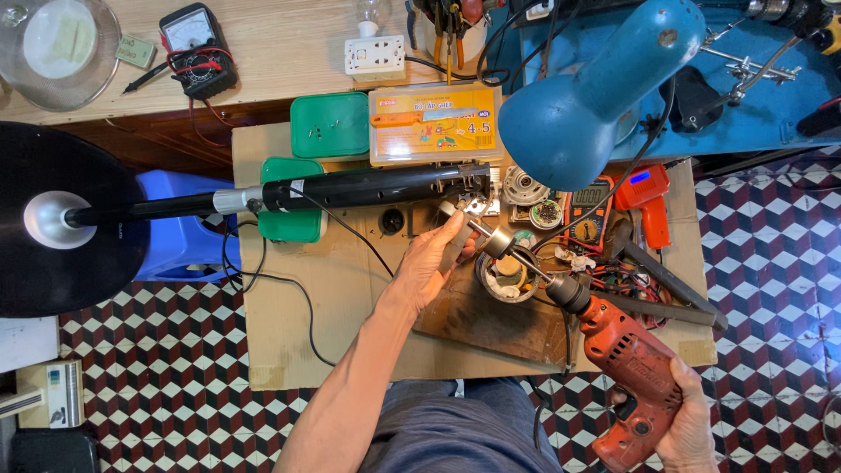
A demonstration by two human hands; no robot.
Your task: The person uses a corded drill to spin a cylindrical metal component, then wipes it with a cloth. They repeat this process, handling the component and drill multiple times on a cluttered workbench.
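Observation:
My right hand (688, 420) grips the handle of an orange electric drill (626, 368) at the lower right. The drill's long bit carries a round metal piece (499, 242) and points up-left toward the end of a black fan pole (368, 187). My left hand (429, 267) is closed around a grey part (455, 241) just below the pole's open end, steadying it beside the bit. The pole lies across a cardboard sheet (333, 298) and runs left to a round black fan base (61, 219).
A blue desk lamp (596, 88) hangs over the work. Green boxes (328, 125), a clear parts case with an orange card (435, 124), a multimeter (589, 215), an orange tool (648, 197), a hammer (666, 280) and loose parts lie around. A blue stool (180, 236) stands left on the checkered floor.

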